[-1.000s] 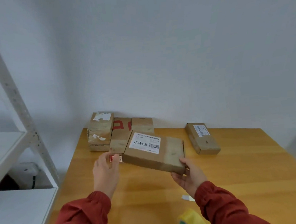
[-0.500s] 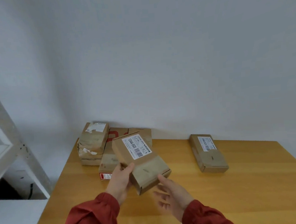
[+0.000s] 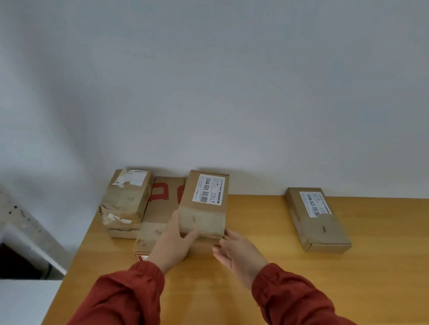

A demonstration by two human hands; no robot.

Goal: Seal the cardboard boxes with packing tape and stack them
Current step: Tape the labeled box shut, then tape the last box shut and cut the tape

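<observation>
Labelled box (image 3: pixel 203 206): centre frame, apparently atop red-printed box (image 3: pixel 165 193) | long axis: away from you, toward the wall | your left hand (image 3: pixel 171 244): grips its near-left corner, nearer | your right hand (image 3: pixel 237 252): fingers relaxed, just beside its near-right corner

Left hand (image 3: pixel 172 244) grips labelled box (image 3: pixel 203 214)

A wooden table (image 3: pixel 318 282) stands against a white wall (image 3: pixel 227 72), with a grey metal shelf post (image 3: pixel 16 214) at its left.
</observation>
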